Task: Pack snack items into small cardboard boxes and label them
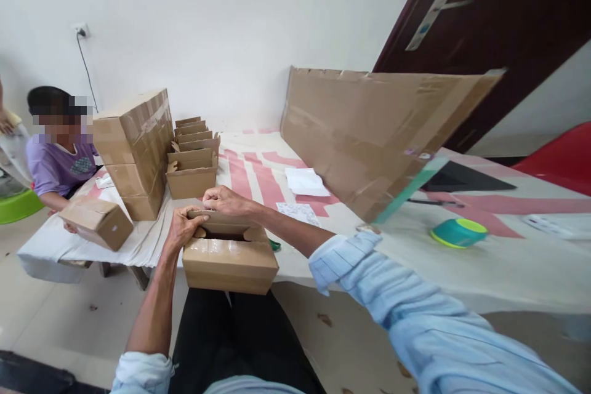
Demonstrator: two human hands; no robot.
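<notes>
A small brown cardboard box rests at the table's front edge, right before my lap, its top partly open and clear tape along its upper edge. My left hand grips the box at its left rear corner, thumb over the edge of the raised flap. Close beside it, my right hand has its fingers curled and pressed together at the top of the same flap. Its fingertips are partly hidden. The inside of the box looks dark, and I cannot make out what it holds.
Several open small boxes stand in a row behind, beside stacked large cartons. A person at left touches a closed box. A large cardboard sheet, white paper and a teal-and-yellow tape roll lie rightward.
</notes>
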